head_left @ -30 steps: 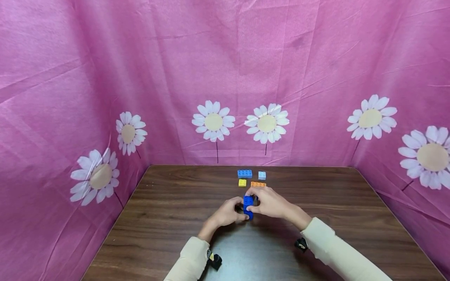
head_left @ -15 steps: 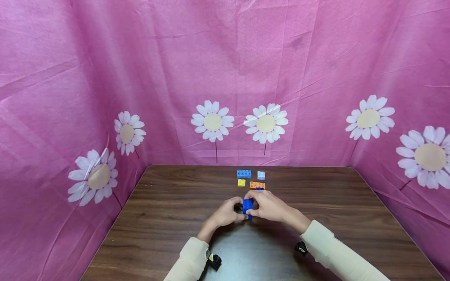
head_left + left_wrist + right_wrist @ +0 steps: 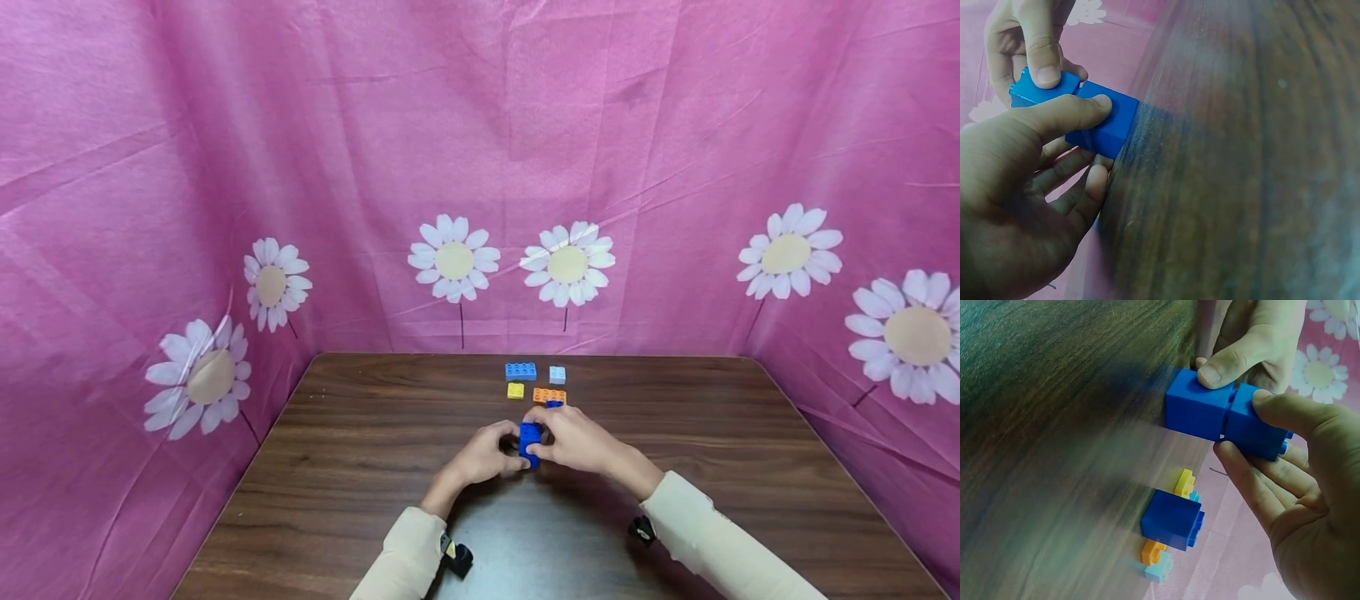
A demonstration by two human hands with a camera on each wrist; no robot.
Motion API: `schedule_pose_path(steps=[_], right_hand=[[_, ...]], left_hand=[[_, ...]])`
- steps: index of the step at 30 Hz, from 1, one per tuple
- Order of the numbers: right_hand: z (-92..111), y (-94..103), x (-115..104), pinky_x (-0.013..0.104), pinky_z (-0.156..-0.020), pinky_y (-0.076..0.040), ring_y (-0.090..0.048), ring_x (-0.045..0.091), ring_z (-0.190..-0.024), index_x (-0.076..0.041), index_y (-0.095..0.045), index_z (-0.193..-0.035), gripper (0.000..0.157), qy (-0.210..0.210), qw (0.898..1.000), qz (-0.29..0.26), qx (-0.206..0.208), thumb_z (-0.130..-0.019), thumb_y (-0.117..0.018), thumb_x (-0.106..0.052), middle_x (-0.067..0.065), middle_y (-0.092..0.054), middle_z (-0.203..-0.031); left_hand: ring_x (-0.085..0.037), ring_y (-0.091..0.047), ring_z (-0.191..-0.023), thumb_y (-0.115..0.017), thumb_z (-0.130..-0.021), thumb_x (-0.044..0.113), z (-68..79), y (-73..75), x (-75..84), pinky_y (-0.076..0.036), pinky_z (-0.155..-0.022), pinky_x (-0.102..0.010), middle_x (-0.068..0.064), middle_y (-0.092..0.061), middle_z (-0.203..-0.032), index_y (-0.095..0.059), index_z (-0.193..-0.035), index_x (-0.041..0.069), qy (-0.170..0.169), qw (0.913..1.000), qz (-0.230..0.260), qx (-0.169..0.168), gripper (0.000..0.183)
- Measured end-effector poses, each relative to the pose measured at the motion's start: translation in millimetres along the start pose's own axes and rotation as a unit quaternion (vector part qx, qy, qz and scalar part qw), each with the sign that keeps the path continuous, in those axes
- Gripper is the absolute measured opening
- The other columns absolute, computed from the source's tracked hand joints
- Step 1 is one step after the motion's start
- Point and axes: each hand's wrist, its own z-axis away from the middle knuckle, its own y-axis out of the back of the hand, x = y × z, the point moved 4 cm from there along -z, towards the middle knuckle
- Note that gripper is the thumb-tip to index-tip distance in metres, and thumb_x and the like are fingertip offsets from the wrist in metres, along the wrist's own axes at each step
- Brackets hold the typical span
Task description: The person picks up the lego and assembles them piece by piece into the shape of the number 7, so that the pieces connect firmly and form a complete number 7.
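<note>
In the head view, my left hand and right hand meet over the table around two stacked dark blue toy building bricks. The lower brick stands on the wood, pinched by the left thumb and fingers. Thumb and fingers of the right hand pinch the upper brick, whose studs point up, away from the table. A thin gap runs between the two bricks in the right wrist view. Just beyond the right hand stands another dark blue brick, mostly hidden by that hand in the head view.
Farther back on the wooden table lie a blue brick, a light blue brick, a yellow brick and an orange brick. A pink curtain with daisies surrounds the table's back and sides.
My right hand has come down slightly with the upper brick, bringing it closer over the lower one. The dark blue brick behind that hand shows more now. The left hand stays put.
</note>
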Motion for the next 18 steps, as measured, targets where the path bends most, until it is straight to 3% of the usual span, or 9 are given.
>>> schedule_pose_path(steps=[12, 18], right_hand=[[-2.1, 1.1, -4.5, 0.019, -0.068, -0.057, -0.067, 0.004, -0.082, -0.001, -0.072, -0.126, 0.033, 0.037, 0.999, 0.008, -0.009, -0.097, -0.080, -0.016, 0.004, -0.078, -0.102], [-1.5, 0.1, -4.7, 0.018, -0.071, -0.059, -0.071, 0.004, -0.086, -0.001, -0.072, -0.128, 0.036, 0.037, 0.999, 0.016, -0.010, -0.098, -0.079, -0.018, 0.006, -0.079, -0.107]], left_hand=[[-0.010, -0.064, -0.087, -0.087, -0.089, 0.012, -0.6, 0.1, -3.0, -0.055, -0.066, -0.021, -0.006, -0.073, -0.106, -0.071, -0.105, 0.009, 0.001, 1.0000, 0.008, 0.001, 0.023], [-0.011, -0.065, -0.090, -0.088, -0.089, 0.012, -1.8, 0.4, -2.8, -0.055, -0.068, -0.020, -0.005, -0.073, -0.107, -0.071, -0.105, 0.009, 0.000, 0.9999, 0.010, 0.001, 0.023]])
